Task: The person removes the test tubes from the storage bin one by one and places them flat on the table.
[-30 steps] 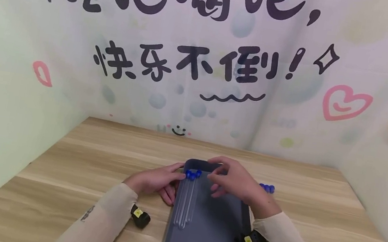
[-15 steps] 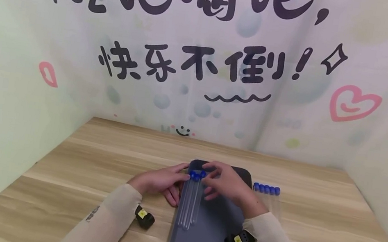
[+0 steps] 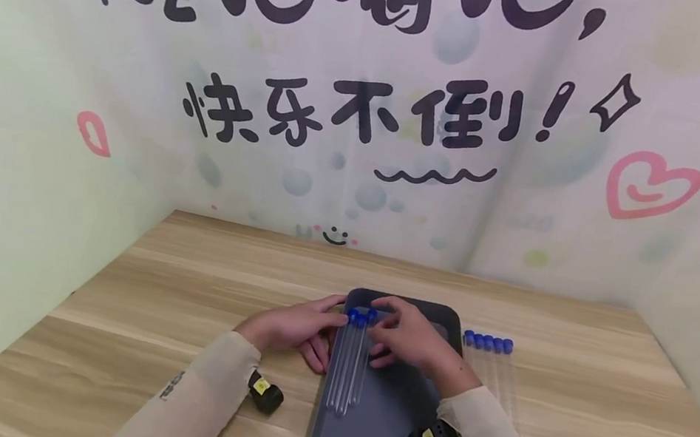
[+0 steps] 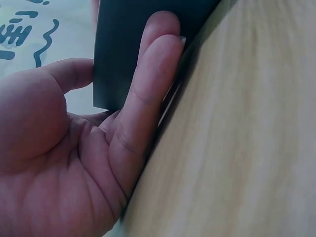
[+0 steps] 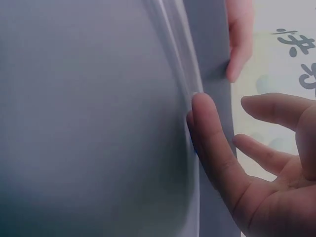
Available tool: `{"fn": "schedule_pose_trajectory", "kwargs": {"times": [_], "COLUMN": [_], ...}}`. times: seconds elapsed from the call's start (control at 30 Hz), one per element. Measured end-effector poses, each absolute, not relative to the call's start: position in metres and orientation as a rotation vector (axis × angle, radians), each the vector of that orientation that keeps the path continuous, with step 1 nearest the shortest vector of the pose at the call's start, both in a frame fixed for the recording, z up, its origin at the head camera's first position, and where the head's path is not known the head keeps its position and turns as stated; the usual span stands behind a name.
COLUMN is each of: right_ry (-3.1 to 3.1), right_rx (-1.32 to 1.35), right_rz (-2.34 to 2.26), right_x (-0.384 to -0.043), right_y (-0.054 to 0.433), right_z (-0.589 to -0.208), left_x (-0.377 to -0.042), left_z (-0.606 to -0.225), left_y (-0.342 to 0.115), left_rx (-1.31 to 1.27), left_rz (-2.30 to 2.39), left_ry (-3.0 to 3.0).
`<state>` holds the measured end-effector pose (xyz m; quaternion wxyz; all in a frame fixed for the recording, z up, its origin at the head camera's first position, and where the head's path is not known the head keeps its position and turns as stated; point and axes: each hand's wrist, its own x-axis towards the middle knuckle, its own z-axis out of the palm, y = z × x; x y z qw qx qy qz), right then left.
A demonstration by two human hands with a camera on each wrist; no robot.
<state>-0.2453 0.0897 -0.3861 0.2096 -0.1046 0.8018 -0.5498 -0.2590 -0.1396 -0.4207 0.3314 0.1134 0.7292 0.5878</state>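
Note:
Several clear test tubes (image 3: 346, 375) with blue caps lie side by side along the left wall of a dark grey tray (image 3: 374, 431). My left hand (image 3: 294, 326) holds that wall, thumb over the rim near the caps. Its fingers lie against the outer wall (image 4: 118, 49) in the left wrist view. Inside the tray, my right hand (image 3: 410, 339) is at the capped ends, its fingers loosely bent. In the right wrist view two fingertips rest at a tube (image 5: 180, 39), hiding most of its blue cap, while the thumb stays apart.
Several more blue-capped test tubes (image 3: 490, 365) lie in a row on the wooden table (image 3: 179, 284), right of the tray; my right forearm covers their lower ends. A printed white cloth (image 3: 298, 204) hangs behind the table. Each wrist wears a black camera (image 3: 266, 395).
My right hand has moved left and lower, from above the tray to the tubes' caps. The row outside, partly hidden before, now shows its caps. The left hand stays at the tray wall.

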Motion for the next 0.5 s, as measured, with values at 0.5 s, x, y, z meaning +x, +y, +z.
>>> {"fn": "schedule_pose_trajectory", "kwargs": {"times": [0.5], "right_ry": [2.159], "right_rx": [-0.228], "right_rz": [-1.585], "right_x": [-0.2473], "right_y": [0.0897], "right_z": [-0.3923], "left_x": [-0.2600], "left_z": [-0.4205], "left_y": [-0.1390], "left_rx": [0.285], "left_rz": [1.528], "left_ry": [1.907]}}
